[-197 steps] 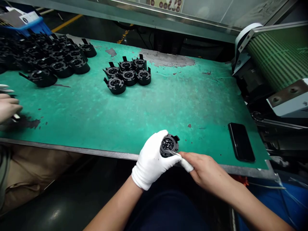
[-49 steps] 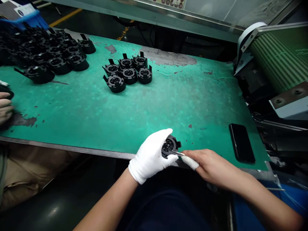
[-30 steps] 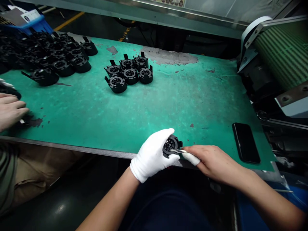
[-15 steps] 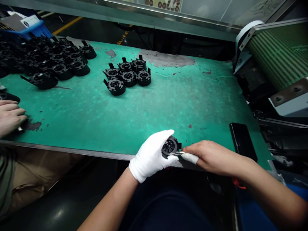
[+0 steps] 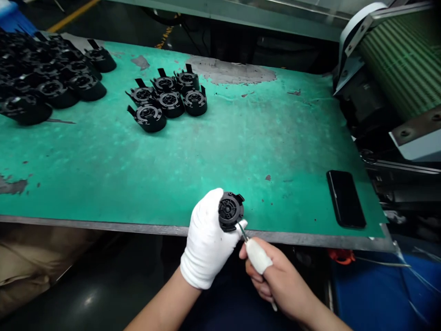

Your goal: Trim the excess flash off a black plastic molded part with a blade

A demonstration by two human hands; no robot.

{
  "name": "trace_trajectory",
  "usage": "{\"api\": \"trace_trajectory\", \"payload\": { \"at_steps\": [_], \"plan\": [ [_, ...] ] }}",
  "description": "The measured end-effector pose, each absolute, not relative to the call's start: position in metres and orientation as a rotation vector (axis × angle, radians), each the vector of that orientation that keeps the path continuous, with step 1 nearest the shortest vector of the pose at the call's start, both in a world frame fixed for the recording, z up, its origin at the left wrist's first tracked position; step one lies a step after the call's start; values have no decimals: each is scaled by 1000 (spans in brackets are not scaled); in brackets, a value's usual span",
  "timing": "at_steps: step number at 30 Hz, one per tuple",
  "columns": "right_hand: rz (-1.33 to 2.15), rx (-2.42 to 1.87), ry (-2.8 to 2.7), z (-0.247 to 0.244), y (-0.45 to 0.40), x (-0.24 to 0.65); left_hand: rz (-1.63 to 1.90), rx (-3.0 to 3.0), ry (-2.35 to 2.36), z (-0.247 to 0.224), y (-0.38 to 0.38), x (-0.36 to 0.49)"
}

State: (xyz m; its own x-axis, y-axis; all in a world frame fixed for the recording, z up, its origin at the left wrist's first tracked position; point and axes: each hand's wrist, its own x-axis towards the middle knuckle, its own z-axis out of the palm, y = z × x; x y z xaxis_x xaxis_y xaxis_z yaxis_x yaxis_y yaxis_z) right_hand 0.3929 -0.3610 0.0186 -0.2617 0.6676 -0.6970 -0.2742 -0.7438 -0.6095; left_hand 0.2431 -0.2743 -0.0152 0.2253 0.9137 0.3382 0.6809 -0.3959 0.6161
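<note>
My left hand (image 5: 208, 232), in a white glove, is closed round a round black plastic part (image 5: 229, 210) with a ring-and-spoke face and a tab on its rim. The part's face is turned up toward me, at the table's front edge. In my right hand (image 5: 272, 266) is a slim metal-tipped hand tool (image 5: 243, 231), its kind unclear. The tip meets the lower rim of the part. A white cover wraps my right thumb, and my fingers hide most of the tool's handle.
Several similar black housings (image 5: 168, 102) stand grouped on the green table (image 5: 220, 147), with a larger cluster (image 5: 55, 89) at the far left. A black phone (image 5: 345, 198) lies at right. Beyond it is a green ribbed belt (image 5: 403, 64). A blue bin (image 5: 372, 289) sits below the edge.
My right hand has turned and dropped lower, so the tool now points up at the part's lower rim. The view has shifted; the other person's hand at left is out of sight.
</note>
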Motion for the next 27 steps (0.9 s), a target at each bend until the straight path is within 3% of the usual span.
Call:
{"api": "trace_trajectory", "payload": {
  "at_steps": [13, 19, 23, 27],
  "plan": [
    [2059, -1358, -476, 18, -366, 386, 852, 2093, 1419, -7, -268, 243],
    [1993, -1045, -1246, 33, -364, 372, 956, 2224, 1462, -22, -272, 242],
    [2226, -1092, -537, 31, -363, 359, 914, 2191, 1452, -24, -272, 241],
    [2148, -1115, -57, 20, -368, 361, 964, 2193, 1450, -23, -272, 240]
  ]
}}
